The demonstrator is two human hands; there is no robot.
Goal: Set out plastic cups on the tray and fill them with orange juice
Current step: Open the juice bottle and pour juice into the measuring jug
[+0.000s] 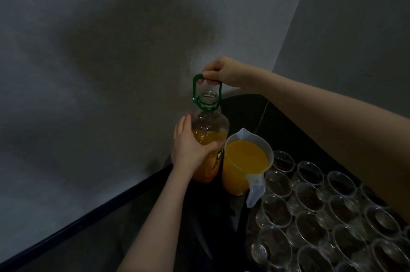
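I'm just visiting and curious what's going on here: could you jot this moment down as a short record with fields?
left hand: holds the juice bottle by its side
right hand: grips the green carry handle
bottle: upright, cap off, partly full
jug: nearly full of orange juice, beside the bottle
cups: clear, in rows, all empty
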